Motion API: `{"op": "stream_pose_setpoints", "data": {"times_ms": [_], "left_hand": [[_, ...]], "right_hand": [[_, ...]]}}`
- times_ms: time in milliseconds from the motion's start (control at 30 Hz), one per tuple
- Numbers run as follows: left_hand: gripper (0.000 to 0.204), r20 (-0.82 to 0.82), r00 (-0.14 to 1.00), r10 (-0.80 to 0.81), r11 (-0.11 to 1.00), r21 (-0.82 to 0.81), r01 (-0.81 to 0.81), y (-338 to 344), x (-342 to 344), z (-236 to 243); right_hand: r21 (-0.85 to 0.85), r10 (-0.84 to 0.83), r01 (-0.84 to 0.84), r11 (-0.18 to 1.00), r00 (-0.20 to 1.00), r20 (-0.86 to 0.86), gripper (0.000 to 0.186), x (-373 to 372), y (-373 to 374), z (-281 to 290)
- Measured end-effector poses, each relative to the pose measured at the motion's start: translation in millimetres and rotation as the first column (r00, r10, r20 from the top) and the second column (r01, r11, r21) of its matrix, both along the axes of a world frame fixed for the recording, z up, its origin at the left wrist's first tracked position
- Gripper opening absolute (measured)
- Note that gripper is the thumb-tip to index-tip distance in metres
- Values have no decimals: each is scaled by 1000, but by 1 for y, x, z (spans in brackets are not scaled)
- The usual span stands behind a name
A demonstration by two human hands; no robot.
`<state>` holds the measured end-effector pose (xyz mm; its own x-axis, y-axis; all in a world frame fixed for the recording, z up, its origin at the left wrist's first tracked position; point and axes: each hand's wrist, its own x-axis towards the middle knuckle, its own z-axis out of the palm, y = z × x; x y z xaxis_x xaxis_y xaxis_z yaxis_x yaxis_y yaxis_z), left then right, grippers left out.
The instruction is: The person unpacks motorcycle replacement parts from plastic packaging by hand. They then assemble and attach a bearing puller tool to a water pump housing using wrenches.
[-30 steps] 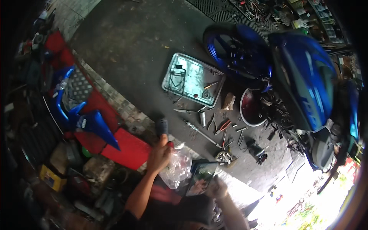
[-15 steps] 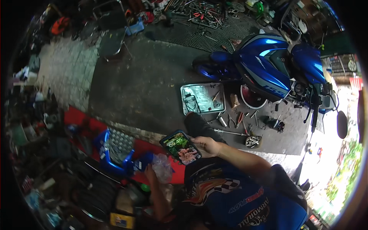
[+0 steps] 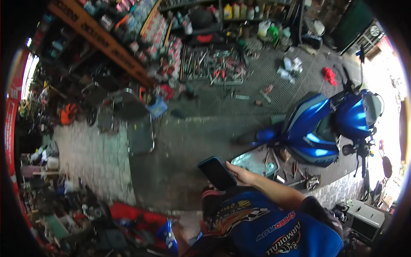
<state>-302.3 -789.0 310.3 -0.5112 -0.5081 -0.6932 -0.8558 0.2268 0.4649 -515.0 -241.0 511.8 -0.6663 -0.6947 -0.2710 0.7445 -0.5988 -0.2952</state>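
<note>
My right hand (image 3: 236,173) is closed around a dark smartphone (image 3: 215,172), its screen black, held over my blue printed shirt (image 3: 261,218). Down at the lower edge, my left hand (image 3: 179,231) is low beside a blue plastic body panel (image 3: 167,237) on the red mat (image 3: 130,214); its fingers are too blurred and hidden to read. Just beyond the phone lies a metal tray (image 3: 248,162) with small items in it, and several hand tools (image 3: 295,169) lie to its right.
A blue motorbike (image 3: 314,132) stands at the right. A folding chair (image 3: 139,137) stands at the left. Behind are a tray of tools (image 3: 214,68), shelves of bottles (image 3: 239,12), scattered paper (image 3: 289,68) and a red rag (image 3: 329,76). Assorted parts (image 3: 64,214) are piled at the lower left.
My view has lifted toward the shelves and chair. The phone's lit screen has gone dark. My left hand, earlier at a clear plastic bag, now shows lower in the picture.
</note>
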Motion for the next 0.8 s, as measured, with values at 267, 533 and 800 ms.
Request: {"op": "stream_pose_setpoints", "data": {"times_ms": [267,533,800], "left_hand": [[41,-469,858,-212,976,-147,161,30,-399,-24],[47,-507,503,-700,644,-144,751,362,-788,47],[42,-612,190,-768,132,140,981,704,-881,96]], "right_hand": [[89,-704,709,699,705,-87,76,-108,93,40],[128,-999,992,11,6,32,64,-124,147,54],[171,-954,949,-264,-283,96,69,-182,212,31]]}}
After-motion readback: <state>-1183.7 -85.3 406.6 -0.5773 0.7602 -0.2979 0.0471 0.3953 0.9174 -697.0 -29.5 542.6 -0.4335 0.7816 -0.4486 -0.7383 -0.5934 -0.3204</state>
